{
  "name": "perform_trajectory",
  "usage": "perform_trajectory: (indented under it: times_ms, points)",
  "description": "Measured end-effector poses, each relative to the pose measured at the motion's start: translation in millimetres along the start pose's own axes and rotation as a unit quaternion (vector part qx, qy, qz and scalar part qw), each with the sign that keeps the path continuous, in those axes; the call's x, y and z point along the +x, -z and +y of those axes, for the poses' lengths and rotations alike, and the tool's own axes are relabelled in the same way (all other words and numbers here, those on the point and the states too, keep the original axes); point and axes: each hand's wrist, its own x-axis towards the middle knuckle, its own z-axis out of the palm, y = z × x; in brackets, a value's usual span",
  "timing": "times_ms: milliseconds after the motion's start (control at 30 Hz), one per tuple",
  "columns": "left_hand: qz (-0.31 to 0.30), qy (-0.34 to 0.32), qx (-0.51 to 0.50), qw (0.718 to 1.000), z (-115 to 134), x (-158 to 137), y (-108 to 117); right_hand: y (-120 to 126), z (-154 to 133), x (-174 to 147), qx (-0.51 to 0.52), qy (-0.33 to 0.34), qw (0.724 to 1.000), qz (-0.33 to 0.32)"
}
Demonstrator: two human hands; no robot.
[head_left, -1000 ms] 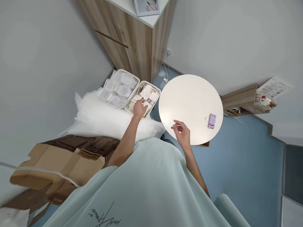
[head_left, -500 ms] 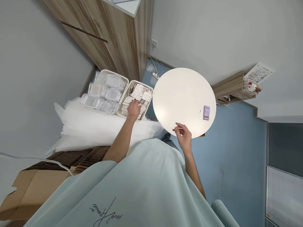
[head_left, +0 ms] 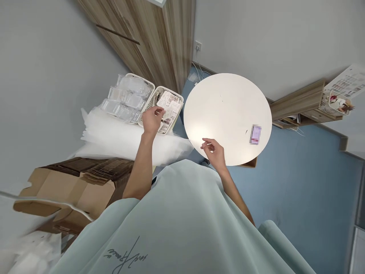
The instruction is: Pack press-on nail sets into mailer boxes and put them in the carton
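My left hand [head_left: 152, 121] is over a white mesh basket [head_left: 181, 99] packed with small printed cards [head_left: 171, 98]. Its thumb and fingers are pinched, and a small white card with printed lines [head_left: 169, 113] shows at the fingertips. Over the near edge of a round white table [head_left: 228, 110] is my right hand [head_left: 215, 152], fingers loosely bent, thumb and forefinger a little apart, nothing visible between them. A phone with a lit, blurred screen [head_left: 256, 134] lies on the table's right side.
Left of the card basket, another basket [head_left: 139, 78] holds several clear plastic boxes [head_left: 124, 99]. White wrapping sheets [head_left: 114, 135] lie in front of both. Folded brown cardboard boxes [head_left: 76, 186] are at the lower left. A wooden cabinet [head_left: 159, 45] rises behind; a low shelf [head_left: 302, 101] stands right.
My left hand has drawn back from among the cards toward me, a card now showing at its fingertips. My right hand has shifted slightly left over the table edge. The view has turned a little.
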Motion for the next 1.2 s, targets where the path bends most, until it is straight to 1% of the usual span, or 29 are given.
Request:
perform_trajectory:
  times_ms: [67, 133, 200, 267, 333, 400, 433, 533, 633, 733, 800, 867, 967, 1067, 1200]
  points:
    - [0.003, 0.016, -0.08, 0.997, 32, -15, -7, 18, 6, 5, -0.01, 0.019, 1.0, -0.006]
    - [-0.024, 0.04, -0.163, 0.986, 63, -34, -18, 37, 13, 10, -0.042, 0.058, 0.997, -0.002]
    - [-0.055, 0.06, -0.225, 0.971, 92, -53, -32, 55, 20, 15, -0.097, 0.116, 0.988, 0.002]
    - [-0.097, 0.081, -0.256, 0.958, 117, -72, -47, 72, 29, 21, -0.172, 0.173, 0.97, 0.009]
    - [-0.142, 0.101, -0.268, 0.947, 136, -89, -61, 86, 38, 26, -0.248, 0.209, 0.946, 0.019]
    - [-0.185, 0.118, -0.274, 0.936, 150, -102, -74, 97, 47, 30, -0.291, 0.216, 0.931, 0.028]
    - [-0.205, 0.125, -0.275, 0.931, 156, -107, -79, 102, 51, 30, -0.294, 0.209, 0.932, 0.032]
    - [-0.252, 0.136, -0.271, 0.919, 168, -117, -91, 114, 58, 26, -0.243, 0.159, 0.956, 0.051]
    - [-0.28, 0.12, -0.256, 0.917, 178, -121, -94, 120, 54, 15, -0.173, 0.104, 0.976, 0.081]
    - [-0.299, 0.073, -0.244, 0.919, 188, -125, -91, 117, 42, 5, -0.091, 0.089, 0.982, 0.138]
    - [-0.308, 0.033, -0.24, 0.92, 192, -127, -89, 113, 32, 3, -0.004, 0.064, 0.985, 0.161]
    - [-0.303, 0.012, -0.238, 0.923, 194, -127, -87, 108, 24, 4, 0.09, 0.009, 0.985, 0.148]
    - [-0.285, 0.023, -0.244, 0.926, 190, -124, -85, 102, 17, 8, 0.186, -0.057, 0.975, 0.111]
    - [-0.287, 0.035, -0.254, 0.923, 185, -121, -81, 95, 14, 9, 0.217, -0.076, 0.968, 0.099]
    - [-0.295, 0.046, -0.272, 0.915, 177, -117, -72, 86, 6, 7, 0.202, -0.087, 0.971, 0.091]
